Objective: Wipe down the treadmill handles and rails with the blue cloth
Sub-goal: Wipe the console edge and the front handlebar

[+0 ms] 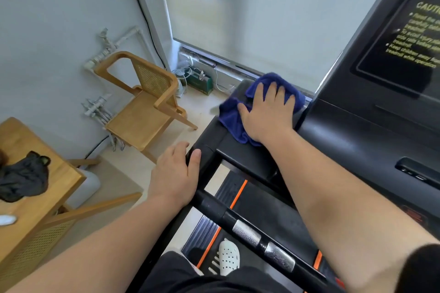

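Note:
The blue cloth [232,118] lies bunched on the top of the treadmill's black left rail [232,150], near where the rail meets the console. My right hand [267,112] presses flat on the cloth, fingers spread. My left hand [175,175] grips the outer corner of the same rail, thumb on top. A black handlebar [238,219] with two silver sensor plates runs diagonally below my arms.
The treadmill console [392,59] with a caution label rises at the right. A wooden chair [145,107] stands left of the treadmill by the wall. A wooden table [35,188] with a dark bag sits at the far left. My white shoe [228,257] rests on the deck.

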